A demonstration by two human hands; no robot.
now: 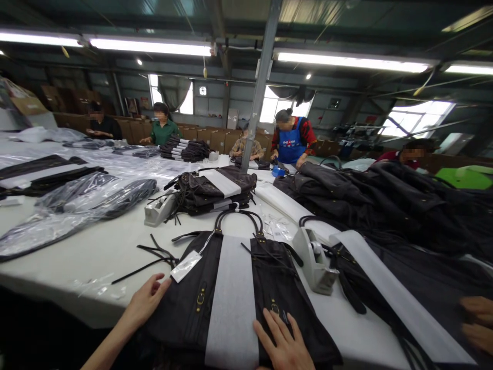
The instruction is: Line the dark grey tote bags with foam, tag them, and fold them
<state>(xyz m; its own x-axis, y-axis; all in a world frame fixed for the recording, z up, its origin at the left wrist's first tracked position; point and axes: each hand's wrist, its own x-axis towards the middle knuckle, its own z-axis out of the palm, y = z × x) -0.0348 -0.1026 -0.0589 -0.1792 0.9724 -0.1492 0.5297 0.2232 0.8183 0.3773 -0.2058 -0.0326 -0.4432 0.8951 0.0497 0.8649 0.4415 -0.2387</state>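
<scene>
A dark handbag point(196, 298) lies flat in front of me, its handles pointing away and a white paper band point(233, 298) around its middle. A white tag point(186, 266) hangs by a string from the handle over the bag's upper left. My left hand point(149, 298) rests at the bag's left edge just below the tag, fingers loosely bent and apart, gripping nothing visible. With fingers spread, my right hand point(287, 341) lies flat on the bag's lower right, by a brass buckle point(275, 307).
Right of the bag stands a tape dispenser point(316, 262); another tape dispenser point(159, 209) is farther left by stacked banded bags point(215, 187). A co-worker's hands point(477, 318) touch a dark bag at right. A plastic-wrapped bag point(96, 195) lies left. A metal post point(260, 92) rises beyond.
</scene>
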